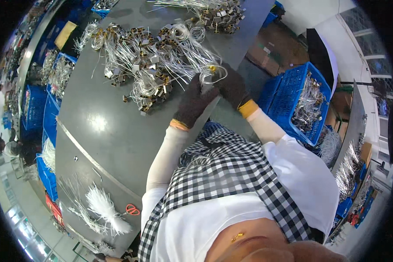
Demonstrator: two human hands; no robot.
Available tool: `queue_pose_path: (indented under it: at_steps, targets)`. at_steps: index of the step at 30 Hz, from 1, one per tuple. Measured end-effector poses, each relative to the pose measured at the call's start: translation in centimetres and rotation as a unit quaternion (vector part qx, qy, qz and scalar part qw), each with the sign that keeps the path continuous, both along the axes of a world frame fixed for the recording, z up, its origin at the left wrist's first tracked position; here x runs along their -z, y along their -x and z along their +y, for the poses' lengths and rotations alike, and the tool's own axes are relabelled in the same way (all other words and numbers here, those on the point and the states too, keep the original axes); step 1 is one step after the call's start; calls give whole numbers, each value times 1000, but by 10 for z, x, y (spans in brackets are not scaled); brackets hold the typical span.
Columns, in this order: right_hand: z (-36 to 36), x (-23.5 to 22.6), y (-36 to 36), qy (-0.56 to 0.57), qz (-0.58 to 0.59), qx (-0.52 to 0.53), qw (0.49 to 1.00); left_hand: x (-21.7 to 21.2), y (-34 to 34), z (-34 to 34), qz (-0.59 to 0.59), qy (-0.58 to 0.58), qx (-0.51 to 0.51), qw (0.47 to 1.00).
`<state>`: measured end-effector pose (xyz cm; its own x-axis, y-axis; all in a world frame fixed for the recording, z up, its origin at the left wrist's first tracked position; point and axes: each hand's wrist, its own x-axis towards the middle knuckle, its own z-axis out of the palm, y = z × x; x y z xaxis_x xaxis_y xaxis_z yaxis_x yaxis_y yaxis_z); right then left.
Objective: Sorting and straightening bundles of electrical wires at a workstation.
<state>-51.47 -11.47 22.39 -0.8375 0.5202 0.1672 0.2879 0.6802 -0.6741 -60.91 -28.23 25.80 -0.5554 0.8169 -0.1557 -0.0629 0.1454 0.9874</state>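
Observation:
At the right edge of the grey table, my left hand (193, 104) and my right hand (234, 87) come together, both in dark gloves with orange cuffs. Between them is a looped bundle of whitish wire (207, 76), with a small yellow piece on its upper part. The fingers of each hand are closed round this bundle; gloves hide part of the grip. Just beyond lies a large heap of similar wire bundles (139, 56), with small metallic and brown end pieces. Farther back is another pile of wires with end pieces (220, 18).
The grey table (118, 144) stretches to my left. On it lie a measuring strip (85, 152), white plastic ties (104, 207) and red-handled scissors (132, 210). A blue basket of wire pieces (288, 126) stands to my right. Blue bins (48, 174) line the table's left side.

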Motion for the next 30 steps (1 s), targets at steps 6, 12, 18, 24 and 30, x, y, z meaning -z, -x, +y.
queue_pose_path:
  at_steps: [6, 12, 18, 24, 30]
  targets:
    - [-52, -26, 19, -29, -1, -32, 999, -24, 5, -40, -80, -93, -32, 992]
    - [-100, -17, 54, -50, -6, -171, 984, 21, 9, -111, 294, 73, -66, 951]
    - [-131, -27, 82, 231, -42, -298, 925, -21, 7, -188, -134, -19, -337, 932]
    - [-195, -37, 93, 74, 97, -378, 918, 31, 8, -258, 58, 164, -425, 888]
    - [-241, -33, 86, 23, 30, -499, 866, 63, -14, -299, 203, 364, -307, 856]
